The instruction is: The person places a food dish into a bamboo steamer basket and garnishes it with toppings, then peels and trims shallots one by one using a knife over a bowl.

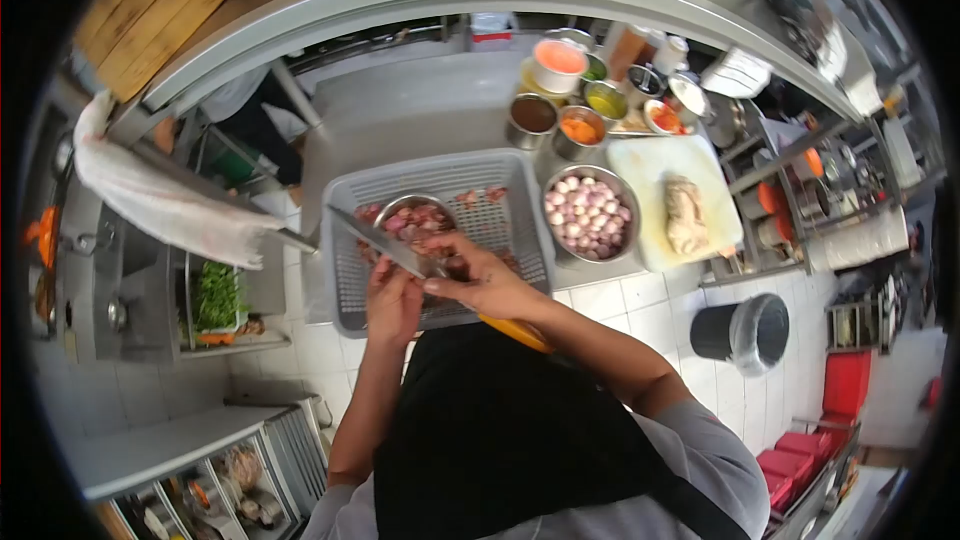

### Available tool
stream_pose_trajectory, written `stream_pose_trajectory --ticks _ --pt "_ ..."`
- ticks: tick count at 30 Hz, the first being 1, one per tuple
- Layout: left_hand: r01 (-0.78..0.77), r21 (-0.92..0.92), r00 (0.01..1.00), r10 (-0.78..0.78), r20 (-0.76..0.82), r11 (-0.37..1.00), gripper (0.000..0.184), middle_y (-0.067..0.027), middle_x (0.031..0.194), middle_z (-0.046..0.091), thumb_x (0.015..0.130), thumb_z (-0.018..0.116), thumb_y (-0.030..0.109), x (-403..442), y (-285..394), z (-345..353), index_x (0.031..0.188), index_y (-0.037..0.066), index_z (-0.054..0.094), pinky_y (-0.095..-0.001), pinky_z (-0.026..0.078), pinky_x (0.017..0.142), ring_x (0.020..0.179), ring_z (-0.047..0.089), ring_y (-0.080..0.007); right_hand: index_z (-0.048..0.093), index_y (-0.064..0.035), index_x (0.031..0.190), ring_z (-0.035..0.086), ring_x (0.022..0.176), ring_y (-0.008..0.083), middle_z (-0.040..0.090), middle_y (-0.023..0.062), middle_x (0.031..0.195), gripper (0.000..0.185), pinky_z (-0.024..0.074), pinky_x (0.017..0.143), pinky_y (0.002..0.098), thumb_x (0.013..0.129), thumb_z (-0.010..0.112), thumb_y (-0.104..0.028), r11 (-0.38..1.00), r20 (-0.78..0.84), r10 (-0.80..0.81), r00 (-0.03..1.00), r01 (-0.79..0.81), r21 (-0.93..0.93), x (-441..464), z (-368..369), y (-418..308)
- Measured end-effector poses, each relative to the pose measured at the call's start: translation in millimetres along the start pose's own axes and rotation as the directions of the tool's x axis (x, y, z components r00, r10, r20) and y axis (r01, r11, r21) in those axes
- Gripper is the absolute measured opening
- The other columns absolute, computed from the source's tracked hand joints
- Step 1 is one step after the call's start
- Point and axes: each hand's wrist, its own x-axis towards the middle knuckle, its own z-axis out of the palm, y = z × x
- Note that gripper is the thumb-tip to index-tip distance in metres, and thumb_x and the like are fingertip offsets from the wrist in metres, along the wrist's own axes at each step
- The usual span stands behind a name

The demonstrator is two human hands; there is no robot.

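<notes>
My right hand (480, 278) is closed round a knife (392, 248), its wide blade pointing up and left and its yellow handle coming out below my wrist. Close under the blade is my left hand (394, 300), fingers pinched together against my right fingertips; whatever they hold is too small to make out. Both hands are over a grey perforated plastic basket (345, 185). Inside it, a round metal bowl (440, 202) contains reddish-purple shallots (412, 223), partly hidden by the blade and my hands. Loose skins (495, 195) lie on the basket's floor.
Right of the basket stands a metal bowl of peeled shallots (588, 215). Beside it, a white cutting board (645, 240) bears a pale lump of food (686, 215). Several containers of sauces (580, 128) crowd behind. A lined bin (725, 330) stands on the floor at right.
</notes>
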Motion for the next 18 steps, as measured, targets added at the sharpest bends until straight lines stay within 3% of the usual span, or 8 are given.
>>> stream_pose_trajectory --ticks 3,4,7,8,15,17,18 --pt "0.010 0.025 0.999 -0.011 0.050 1.000 0.026 -0.0093 0.120 0.064 0.097 0.054 -0.001 0 -1 -9 0.123 0.002 0.057 -0.0361 0.050 0.098 0.109 0.063 -0.0197 0.048 -0.0079 0.131 0.064 0.093 0.0202 0.067 0.0128 0.104 0.056 0.0492 0.080 0.0340 0.087 0.076 -0.026 0.997 0.003 0.029 1.000 -0.029 0.067 -6 -2 -5" --pt "0.001 0.039 1.000 -0.001 0.025 0.999 0.025 -0.0092 0.119 0.064 0.097 0.054 -0.003 1 -3 -10 0.121 0.001 0.059 -0.0348 0.050 0.096 0.108 0.063 -0.0190 0.049 -0.0086 0.130 0.063 0.083 0.0178 0.068 0.0109 0.095 0.055 0.0477 0.072 0.0322 0.086 0.077 -0.027 1.000 -0.039 -0.029 0.999 0.029 -0.001 -6 -2 -3" --pt "-0.021 0.088 0.999 0.018 0.035 0.996 0.024 -0.0093 0.118 0.064 0.096 0.055 -0.003 1 -1 -8 0.120 0.001 0.059 -0.0348 0.051 0.096 0.108 0.063 -0.0186 0.046 -0.0110 0.136 0.059 0.095 0.0133 0.065 0.0079 0.099 0.057 0.0466 0.082 0.0297 0.088 0.075 -0.023 0.993 0.030 0.096 0.995 -0.094 -0.067 -9 -6 -18" --pt "-0.021 0.087 0.999 0.017 0.042 0.996 0.024 -0.0093 0.118 0.064 0.096 0.055 -0.003 1 -1 -7 0.120 0.001 0.059 -0.0348 0.051 0.096 0.108 0.063 -0.0186 0.047 -0.0097 0.133 0.059 0.088 0.0119 0.066 0.0065 0.092 0.055 0.0455 0.077 0.0286 0.088 0.075 -0.022 0.998 0.010 0.051 0.999 -0.051 -0.025 -8 -2 -15" --pt "-0.120 0.122 0.992 0.116 0.038 0.985 0.020 -0.0082 0.112 0.066 0.094 0.057 -0.004 -6 1 -5 0.113 0.001 0.062 -0.0315 0.051 0.093 0.102 0.064 -0.0170 0.049 -0.0079 0.122 0.059 0.086 0.0117 0.067 0.0071 0.093 0.043 0.0451 0.074 0.0292 0.088 0.074 -0.018 0.995 -0.024 0.049 0.999 -0.051 -0.082 -3 7 -11" --pt "-0.141 0.138 0.990 0.138 0.032 0.980 0.019 -0.0076 0.109 0.067 0.094 0.057 -0.004 -9 1 -10 0.112 0.001 0.063 -0.0305 0.051 0.092 0.101 0.064 -0.0164 0.051 -0.0091 0.115 0.058 0.067 0.0134 0.064 0.0078 0.086 0.043 0.0450 0.061 0.0312 0.085 0.077 -0.025 0.998 -0.075 -0.034 0.997 0.030 -0.050 2 14 0" --pt "-0.147 0.147 0.989 0.142 0.041 0.978 0.019 -0.0070 0.108 0.067 0.094 0.059 -0.003 -11 -5 -17 0.112 0.001 0.063 -0.0295 0.051 0.091 0.100 0.064 -0.0160 0.051 -0.0091 0.115 0.058 0.067 0.0134 0.064 0.0078 0.086 0.043 0.0450 0.061 0.0312 0.085 0.077 -0.025 0.999 -0.061 -0.034 0.998 0.032 -0.044 6 16 9"
